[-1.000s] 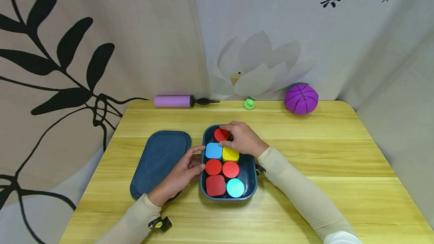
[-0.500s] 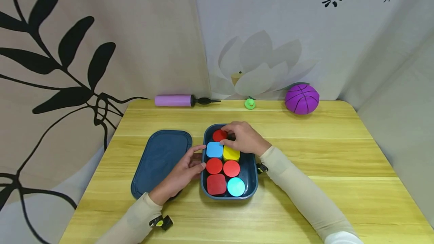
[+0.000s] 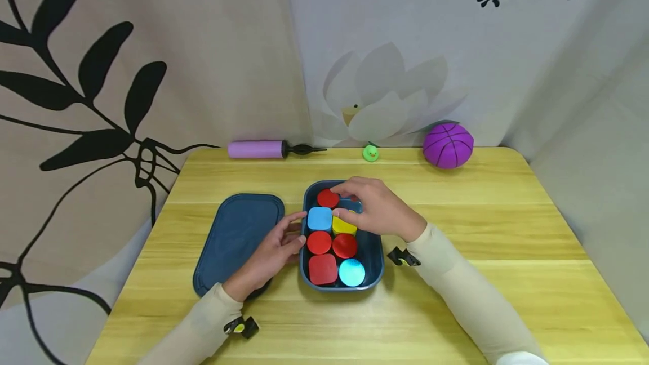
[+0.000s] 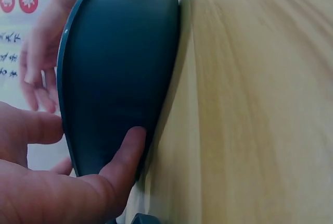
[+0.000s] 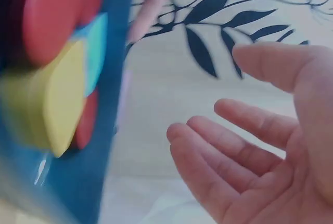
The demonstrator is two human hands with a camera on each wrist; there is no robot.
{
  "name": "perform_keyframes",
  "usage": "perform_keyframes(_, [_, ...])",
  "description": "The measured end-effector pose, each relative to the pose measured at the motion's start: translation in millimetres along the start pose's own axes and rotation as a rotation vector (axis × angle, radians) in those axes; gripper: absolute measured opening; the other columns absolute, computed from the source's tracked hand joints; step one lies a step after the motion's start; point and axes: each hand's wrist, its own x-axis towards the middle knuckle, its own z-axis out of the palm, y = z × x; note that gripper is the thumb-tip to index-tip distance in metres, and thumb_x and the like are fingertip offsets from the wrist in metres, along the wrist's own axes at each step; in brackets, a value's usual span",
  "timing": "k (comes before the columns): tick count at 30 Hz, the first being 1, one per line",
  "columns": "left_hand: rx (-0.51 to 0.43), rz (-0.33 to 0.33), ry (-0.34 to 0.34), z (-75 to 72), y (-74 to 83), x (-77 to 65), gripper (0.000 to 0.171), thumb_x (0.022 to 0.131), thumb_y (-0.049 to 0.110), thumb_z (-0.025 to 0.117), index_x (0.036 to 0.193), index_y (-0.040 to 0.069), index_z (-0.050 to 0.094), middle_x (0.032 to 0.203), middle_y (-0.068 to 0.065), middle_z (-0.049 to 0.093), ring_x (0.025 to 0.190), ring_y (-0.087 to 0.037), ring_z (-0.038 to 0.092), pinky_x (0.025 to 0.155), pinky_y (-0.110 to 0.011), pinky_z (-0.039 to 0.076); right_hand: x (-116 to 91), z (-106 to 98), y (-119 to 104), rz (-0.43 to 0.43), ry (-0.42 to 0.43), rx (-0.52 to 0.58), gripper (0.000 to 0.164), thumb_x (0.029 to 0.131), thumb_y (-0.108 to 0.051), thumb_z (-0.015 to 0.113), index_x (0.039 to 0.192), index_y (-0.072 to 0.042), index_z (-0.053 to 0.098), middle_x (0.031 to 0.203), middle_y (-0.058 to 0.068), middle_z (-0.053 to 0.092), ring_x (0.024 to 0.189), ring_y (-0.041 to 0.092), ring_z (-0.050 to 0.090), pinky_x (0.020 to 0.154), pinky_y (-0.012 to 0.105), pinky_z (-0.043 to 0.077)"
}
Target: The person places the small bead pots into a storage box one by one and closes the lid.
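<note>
A dark blue box [image 3: 375, 275] holds several coloured blocks. Inside are a red round block [image 3: 328, 198] at the far end, a light blue square block [image 3: 320, 219], a yellow block [image 3: 345, 226], two more round red ones, a red square block [image 3: 323, 270] and a cyan round block [image 3: 351, 272]. My left hand [image 3: 271, 255] touches the box's left wall with its fingertips, as the left wrist view also shows. My right hand [image 3: 380, 207] hovers over the far right part of the box, fingers spread, and holds nothing [image 5: 260, 146].
The box's dark blue lid [image 3: 238, 244] lies left of it. Along the table's back edge are a purple hand pump [image 3: 256, 149], a small green duck [image 3: 370, 153] and a purple ball [image 3: 448, 146]. A patterned curtain [image 3: 243, 61] hangs behind the wooden table [image 3: 497, 213].
My right hand has lifted slightly and moved right, away from the far red round block, which stays in the box. The left hand keeps its place at the box's side.
</note>
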Motion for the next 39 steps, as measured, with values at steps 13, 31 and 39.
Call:
perform_keyframes(13, [0.009,0.095,0.113,-35.8,14.1,-37.0,0.055,0.112,0.021,0.054,0.162,0.006,0.034,0.159,-0.027,0.037,0.145,-0.048,0.046,0.102,-0.034,0.058,8,38,-53,0.056,0.049,0.268,0.041,0.100,-0.029,0.073,0.137,-0.012,0.067,0.132,0.002,0.071,0.113,0.017,0.071,0.096,0.036,0.061])
perform_keyframes(31, [0.197,0.063,0.380,-120.9,0.1,-106.0,0.054,0.114,0.028,0.050,0.156,-0.005,0.039,0.140,-0.009,0.058,0.117,0.000,0.064,0.094,-0.020,0.058,33,145,-114,0.274,-0.040,0.700,0.067,0.105,-0.030,0.066,0.162,-0.009,0.039,0.154,0.015,0.051,0.140,0.031,0.054,0.101,0.025,0.056])
perform_keyframes(39, [0.262,-0.007,0.387,-138.4,-17.2,-112.5,0.053,0.114,0.024,0.051,0.156,-0.006,0.040,0.148,-0.025,0.049,0.114,0.005,0.060,0.093,-0.017,0.056,20,181,-124,0.408,0.093,0.723,0.071,0.107,-0.030,0.062,0.165,-0.005,0.030,0.162,0.017,0.036,0.149,0.034,0.043,0.117,0.049,0.046])
